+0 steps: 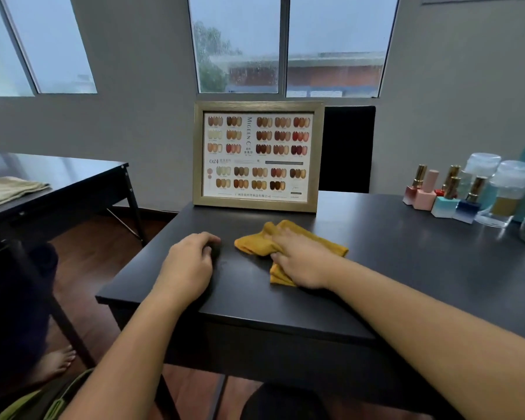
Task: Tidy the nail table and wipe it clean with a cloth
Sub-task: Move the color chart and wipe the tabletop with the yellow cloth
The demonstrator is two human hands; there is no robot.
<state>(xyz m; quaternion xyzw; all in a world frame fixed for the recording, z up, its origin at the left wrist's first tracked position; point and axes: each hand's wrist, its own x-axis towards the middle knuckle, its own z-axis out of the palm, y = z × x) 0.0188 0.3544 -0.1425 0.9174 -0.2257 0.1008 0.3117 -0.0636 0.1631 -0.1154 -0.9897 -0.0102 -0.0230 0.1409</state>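
Right hand (300, 259), fingers spread flat, presses mustard cloth (255, 242) onto left part of dark desk (406, 268), just in front of framed nail colour chart (256, 156). Wiping step in hand, I judge. Tidying looks largely done, with polish bottles (443, 192) grouped at far right beside clear jars (497, 183). My left hand (188, 262) curls over small dark round object (215, 249) just left of cloth; what it is, cannot tell. Next move likely calls for lifting that object clear, then sweeping cloth over spot beneath.
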